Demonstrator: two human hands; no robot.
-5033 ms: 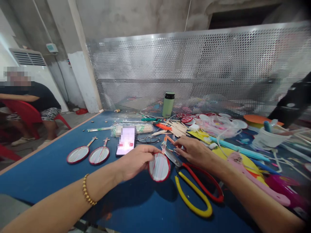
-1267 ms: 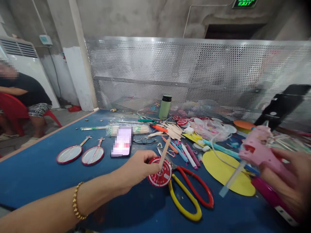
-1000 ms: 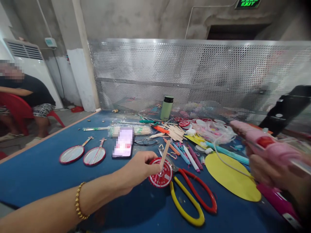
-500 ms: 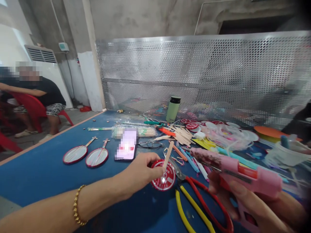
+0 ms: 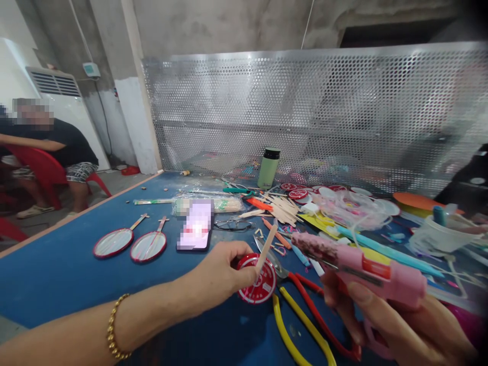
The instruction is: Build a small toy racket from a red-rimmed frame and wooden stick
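Observation:
Between the thumb and fingers of my left hand [image 5: 229,272] is a round red lid [image 5: 263,291] with white print. A flat wooden craft stick [image 5: 267,247] rises from the lid, its lower end by my thumb. My right hand [image 5: 385,315] is wrapped around a pink hot glue gun [image 5: 377,272], whose dirty nozzle points left toward the stick, a short gap away. Below the gun lie red-handled pliers [image 5: 310,305] and yellow-handled pliers [image 5: 305,328]. Two banjo-like pieces, a round disc with a stick neck [image 5: 148,246] and its twin [image 5: 113,243], rest on the left.
A phone [image 5: 195,224], glasses [image 5: 234,225] and packaged sticks [image 5: 224,204] lie behind my left hand. Loose craft sticks [image 5: 282,208], a green bottle [image 5: 269,169] and a plastic tub [image 5: 442,231] stand farther back and right. A perforated metal panel [image 5: 267,101] borders the table; a person [image 5: 68,140] sits at left.
The glue gun has shifted slightly left, nearer the craft stick. The stick leans a little more to the right. My left hand still holds the lid; the view has turned slightly.

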